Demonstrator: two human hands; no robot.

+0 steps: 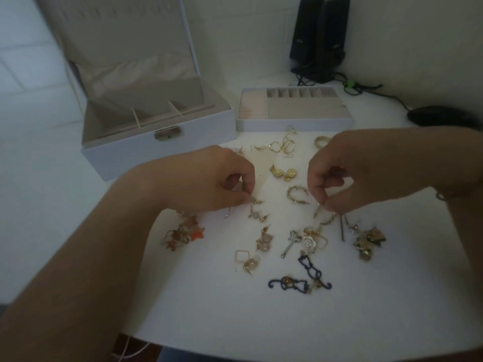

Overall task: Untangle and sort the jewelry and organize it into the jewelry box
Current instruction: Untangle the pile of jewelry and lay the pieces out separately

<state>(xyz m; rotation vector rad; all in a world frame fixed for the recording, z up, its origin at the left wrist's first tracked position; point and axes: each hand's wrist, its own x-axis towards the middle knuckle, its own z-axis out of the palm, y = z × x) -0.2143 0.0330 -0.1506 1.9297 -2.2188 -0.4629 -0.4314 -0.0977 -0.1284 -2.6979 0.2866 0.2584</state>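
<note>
While the jewelry point(277, 218) lies scattered on the table point(209, 309) in front of the box point(156, 152), both hands work low over it. The left hand point(209, 184) has thumb and forefinger curled together in a pinch on a small pale earring point(254, 201) just in front of the box. The right hand point(347, 176), further right of the box, pinches a gold hoop point(324, 216) the same way, its other fingers curled in.

These pieces look very light and thin, so they should lift with almost no effort, but the ear wires and posts probably bend easily and smooth metal may slip from fingertips. I would take each by its solid body or bead, not the hook. The blue pair point(300, 280), furthest in front of the box, looks stiff but lacy and likely to snag.

The tray point(295, 108), out beside the box to its right, shows small slots whose contents I cannot make out. The hands hide some jewelry beneath them; whether the two pinched pieces are linked to anything is unclear. The frame is dim and soft, so clasps and tangles are hard to read.
</note>
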